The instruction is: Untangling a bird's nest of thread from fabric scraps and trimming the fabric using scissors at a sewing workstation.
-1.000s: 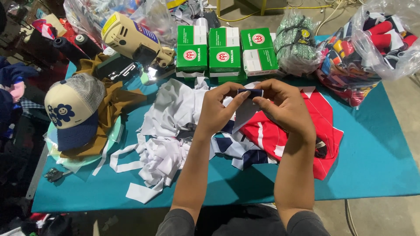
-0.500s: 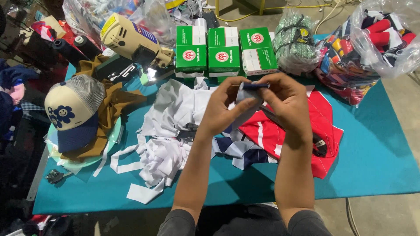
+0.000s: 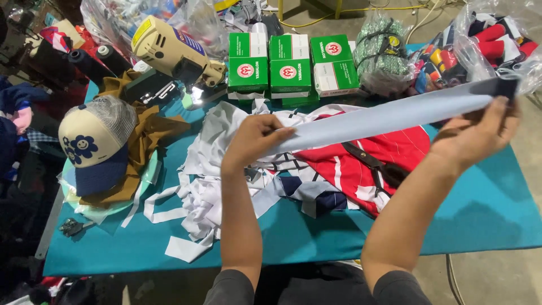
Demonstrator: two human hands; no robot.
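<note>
Scissors-style thread snips lie at the near left corner of the teal table. Just beyond them a cream and navy trucker cap with a flower face rests on folded brown cloth, and further back stands a cream handheld cutting machine with dark thread cones to its left. Toward the middle, a heap of white fabric strips spreads across the table.

Above that heap the left hand is closed on one end of a long pale blue fabric strip, thumb on top and fingers curled beneath, pinching it flat. The strip runs taut and slightly upward to the right, held in the air over the table, well above a red and white striped garment and a navy and white piece near it. Black shears lie on the red garment, under the strip.

Three green and white boxes stand in a row at the far edge, with a bagged bundle of green cloth to their right. At the far right the right hand grips the strip's other end, where a dark navy tip shows; thumb and fingers are clamped on it from below. Behind this hand sits a clear plastic bag of mixed coloured fabric.
</note>
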